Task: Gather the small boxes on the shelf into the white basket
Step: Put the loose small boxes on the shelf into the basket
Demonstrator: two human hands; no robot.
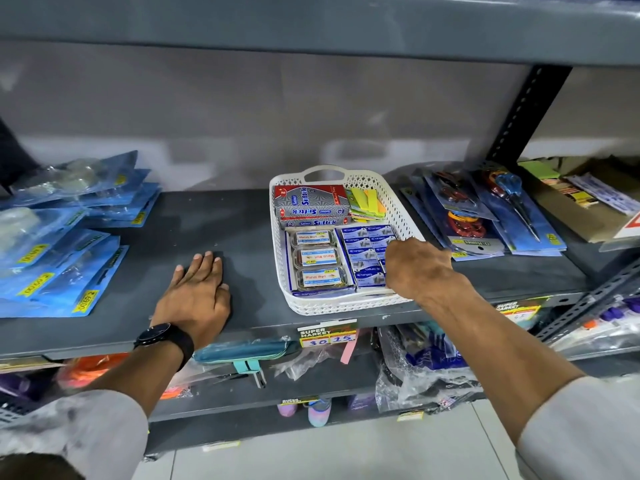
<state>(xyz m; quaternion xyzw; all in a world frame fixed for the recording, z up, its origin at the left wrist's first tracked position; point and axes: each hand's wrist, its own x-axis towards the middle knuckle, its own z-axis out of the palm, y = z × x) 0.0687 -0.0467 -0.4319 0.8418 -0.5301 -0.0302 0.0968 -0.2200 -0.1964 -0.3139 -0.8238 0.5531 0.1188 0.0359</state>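
The right hand reaches into the near right corner of the white basket, its back turned to the camera and its fingers curled down onto the small blue boxes; whether the fingertips pinch a box or merely rest on the stack cannot be told, since the knuckles hide them. The blue boxes lie in rows directly under and to the left of that hand, filling the right side of the basket. Further left, still inside the basket, three clear cases with white labels lie in a column. Beyond the hand, at the far end of the basket, sit grey and red Softek boxes and a stack of green and yellow sticky notes. The basket stands on the dark grey shelf, near its front edge. Well to the left of the basket, the left hand lies flat, palm down and fingers spread slightly, on the bare shelf, with a black watch on the wrist. Blue packets with yellow price stickers are piled left of that hand. To the right of the right hand, just outside the basket, carded scissors lie on the shelf.
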